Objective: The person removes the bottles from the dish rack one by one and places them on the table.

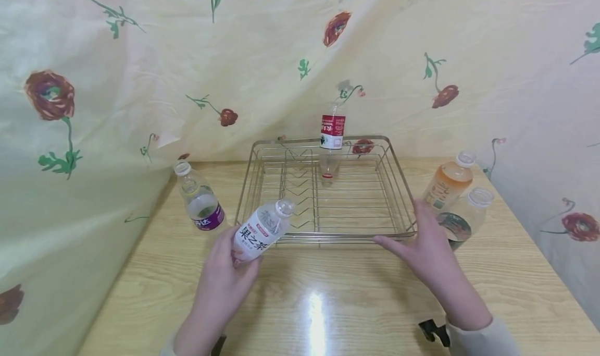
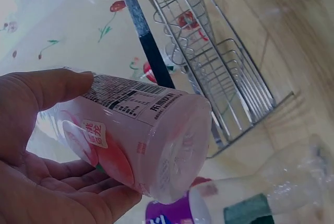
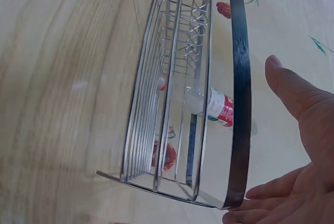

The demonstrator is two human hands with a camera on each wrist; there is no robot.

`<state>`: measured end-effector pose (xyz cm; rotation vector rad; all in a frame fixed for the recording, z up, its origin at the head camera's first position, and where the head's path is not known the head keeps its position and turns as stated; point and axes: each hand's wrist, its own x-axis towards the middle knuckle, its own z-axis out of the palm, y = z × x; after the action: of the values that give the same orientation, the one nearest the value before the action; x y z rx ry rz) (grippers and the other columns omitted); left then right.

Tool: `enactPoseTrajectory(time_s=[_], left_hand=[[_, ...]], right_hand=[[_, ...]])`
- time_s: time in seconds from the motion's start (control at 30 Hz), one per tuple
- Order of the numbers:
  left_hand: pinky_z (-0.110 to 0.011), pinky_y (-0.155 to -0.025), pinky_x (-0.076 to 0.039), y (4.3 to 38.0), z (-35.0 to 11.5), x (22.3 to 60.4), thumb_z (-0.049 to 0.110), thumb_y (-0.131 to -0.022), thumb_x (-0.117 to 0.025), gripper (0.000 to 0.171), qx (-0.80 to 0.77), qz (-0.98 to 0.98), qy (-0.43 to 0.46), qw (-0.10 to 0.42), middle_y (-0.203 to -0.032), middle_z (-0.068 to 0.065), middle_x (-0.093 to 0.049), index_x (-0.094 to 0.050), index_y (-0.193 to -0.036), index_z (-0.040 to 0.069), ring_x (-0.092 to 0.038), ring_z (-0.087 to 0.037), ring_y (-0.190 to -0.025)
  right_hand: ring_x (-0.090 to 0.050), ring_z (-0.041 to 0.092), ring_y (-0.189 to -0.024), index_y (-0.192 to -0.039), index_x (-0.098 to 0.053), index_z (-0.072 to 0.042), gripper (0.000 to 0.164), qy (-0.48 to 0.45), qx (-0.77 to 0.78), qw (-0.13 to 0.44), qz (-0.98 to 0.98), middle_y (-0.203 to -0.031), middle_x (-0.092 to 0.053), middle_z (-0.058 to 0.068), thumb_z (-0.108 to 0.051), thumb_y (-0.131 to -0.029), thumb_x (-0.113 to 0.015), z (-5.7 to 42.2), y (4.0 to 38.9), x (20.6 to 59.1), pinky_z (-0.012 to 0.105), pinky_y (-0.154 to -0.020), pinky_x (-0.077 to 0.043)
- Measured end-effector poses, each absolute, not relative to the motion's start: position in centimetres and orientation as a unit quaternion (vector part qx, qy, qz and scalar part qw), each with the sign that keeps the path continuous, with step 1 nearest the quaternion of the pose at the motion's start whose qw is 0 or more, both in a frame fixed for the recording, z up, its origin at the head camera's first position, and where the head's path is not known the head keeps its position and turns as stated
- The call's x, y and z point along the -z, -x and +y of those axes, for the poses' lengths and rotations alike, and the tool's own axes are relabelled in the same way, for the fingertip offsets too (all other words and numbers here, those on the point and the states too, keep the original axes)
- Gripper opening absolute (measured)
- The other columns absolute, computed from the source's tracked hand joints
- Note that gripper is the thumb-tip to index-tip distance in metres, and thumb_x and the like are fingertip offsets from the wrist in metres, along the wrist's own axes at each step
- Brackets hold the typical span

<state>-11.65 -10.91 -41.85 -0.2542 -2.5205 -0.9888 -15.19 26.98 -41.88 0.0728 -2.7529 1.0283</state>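
My left hand (image 1: 227, 265) grips a clear plastic bottle with a pale pink label (image 1: 257, 236), its white cap tilted up and to the right. In the left wrist view the bottle's base faces the camera, with peach pictures on the label. My right hand (image 1: 426, 244) holds nothing; its thumb and fingers are spread at the front right corner of a metal wire rack (image 1: 344, 236). Inside the rack a bottle with a red and white label (image 1: 332, 132) stands upside down, its cap on the wires.
At the left stands a clear bottle with a purple label (image 1: 209, 216). To the right, beyond my right hand, are an orange bottle (image 1: 452, 176) and a clear bottle with a dark label (image 1: 475, 210). Flowered cloth (image 1: 164, 59) hangs behind and beside the wooden table (image 1: 281, 304).
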Motion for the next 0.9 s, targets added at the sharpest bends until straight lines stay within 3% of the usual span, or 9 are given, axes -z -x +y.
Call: enactPoseTrajectory(time_s=[0.3,0.43,0.9], left_hand=[[-0.031,-0.068,-0.058,11.2,-11.9,42.8,0.002,-0.072,-0.090,0.072,0.385,-0.892,0.063,0.228,-0.115,-0.009,-0.062,-0.053,-0.133,-0.004,-0.061,-0.018,-0.086],[-0.031,-0.067,-0.058,11.2,-12.2,43.1,0.003,-0.072,-0.091,0.071,0.387,-0.892,0.052,0.229,-0.112,-0.011,-0.063,-0.053,-0.131,-0.005,-0.061,-0.017,-0.082],[-0.053,-0.093,-0.054,11.1,-13.5,44.8,0.010,-0.076,-0.091,0.073,0.427,-0.887,-0.017,0.174,-0.120,-0.021,-0.061,-0.048,-0.133,-0.007,-0.063,-0.036,-0.105]], right_hand=[[-0.016,0.060,-0.142,-0.159,0.000,0.006,0.130,0.016,-0.364,0.081,-0.928,-0.160,-0.009,0.037,-0.060,-0.080,-0.080,26.9,14.8,42.6,0.074,-0.109,-0.020],[-0.016,0.061,-0.141,-0.158,0.003,0.007,0.128,0.033,-0.375,0.064,-0.924,-0.159,-0.008,0.039,-0.059,-0.084,-0.078,26.8,14.7,42.8,0.075,-0.107,-0.022],[-0.011,0.060,-0.142,-0.158,0.010,0.003,0.125,0.032,-0.389,0.052,-0.919,-0.160,-0.001,0.037,-0.059,-0.088,-0.073,27.1,15.1,43.9,0.075,-0.107,-0.022]])
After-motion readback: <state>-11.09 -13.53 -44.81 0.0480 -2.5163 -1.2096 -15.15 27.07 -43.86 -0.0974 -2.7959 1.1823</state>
